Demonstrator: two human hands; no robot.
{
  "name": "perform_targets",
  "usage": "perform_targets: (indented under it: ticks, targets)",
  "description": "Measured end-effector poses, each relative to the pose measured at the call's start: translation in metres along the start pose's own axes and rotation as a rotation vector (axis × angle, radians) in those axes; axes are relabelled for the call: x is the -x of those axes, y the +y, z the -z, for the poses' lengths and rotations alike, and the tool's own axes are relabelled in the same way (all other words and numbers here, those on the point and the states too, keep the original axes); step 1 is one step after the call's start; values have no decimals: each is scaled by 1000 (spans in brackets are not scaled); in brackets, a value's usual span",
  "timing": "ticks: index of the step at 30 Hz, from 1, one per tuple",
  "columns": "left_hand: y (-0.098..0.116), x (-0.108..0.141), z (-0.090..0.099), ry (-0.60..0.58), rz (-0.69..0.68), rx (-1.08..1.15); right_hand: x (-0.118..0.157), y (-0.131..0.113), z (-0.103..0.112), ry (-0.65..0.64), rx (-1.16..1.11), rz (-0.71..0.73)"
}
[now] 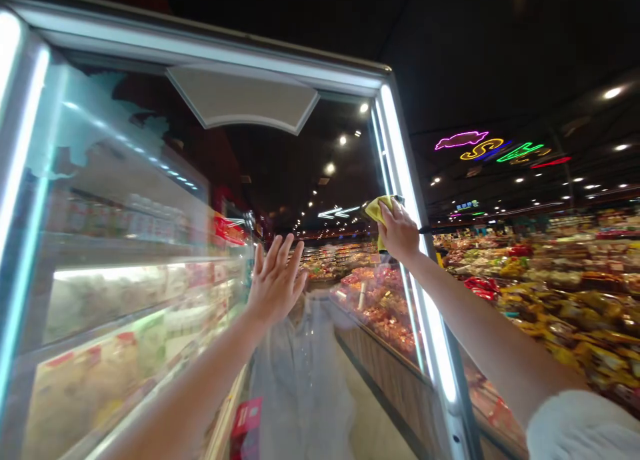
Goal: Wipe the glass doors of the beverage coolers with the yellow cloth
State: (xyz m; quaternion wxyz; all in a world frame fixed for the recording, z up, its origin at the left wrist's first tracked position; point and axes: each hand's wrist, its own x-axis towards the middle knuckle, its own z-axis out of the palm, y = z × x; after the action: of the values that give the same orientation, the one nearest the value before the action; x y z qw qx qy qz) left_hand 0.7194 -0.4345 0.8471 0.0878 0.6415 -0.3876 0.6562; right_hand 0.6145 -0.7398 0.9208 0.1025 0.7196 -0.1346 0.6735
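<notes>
A tall glass door (310,200) with a bright lit frame fills the left and middle of the head view. My left hand (277,277) is raised near the middle of the glass, its fingers spread and nothing in it. Whether its palm touches the pane I cannot tell. Up by the right side of the door, my right hand (400,233) holds a yellow cloth (381,210) against the glass, close to the lit right edge (417,213). The fingers lie over the cloth and partly hide it.
Blurred shelves with packaged goods (90,373) show at the left. Heaped colourful goods (550,313) spread out on the right, under neon signs (520,152). A pale reflection of a person (305,380) shows in the glass.
</notes>
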Motion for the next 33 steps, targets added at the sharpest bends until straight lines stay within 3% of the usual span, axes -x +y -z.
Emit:
perform_targets:
  ticks: [2,6,9,12,15,18,21,24,26,28,30,33]
  targets:
    - [3,-2,-2,3,-7,-8,-14,-3,-1,17,-2,-31]
    - [10,-10,-8,17,-9,-21,-57,-32,1,26,-80,-163]
    - [16,-10,-11,9,7,-34,-51,-39,0,8,-133,6]
    - [19,-5,-10,-8,17,-45,-25,-20,-2,14,-161,158]
    - [22,-2,-10,-16,6,-50,-26,-5,-5,55,-185,36]
    - [26,-2,-10,-13,9,-61,-47,-21,-5,68,-213,-107]
    - [33,-2,-11,-20,23,-79,-40,-53,-2,27,-247,74]
    - [42,2,-12,-22,25,-91,7,-63,-1,-25,-255,412]
    - [49,6,-14,-19,21,-84,40,-49,-3,-49,-250,600]
    - [56,8,-18,-14,10,-68,58,-26,-4,-56,-227,664]
    - [65,8,-23,-3,-10,-49,54,0,-1,-56,-178,580]
    - [81,3,-30,18,-34,-25,24,30,15,-51,-91,400]
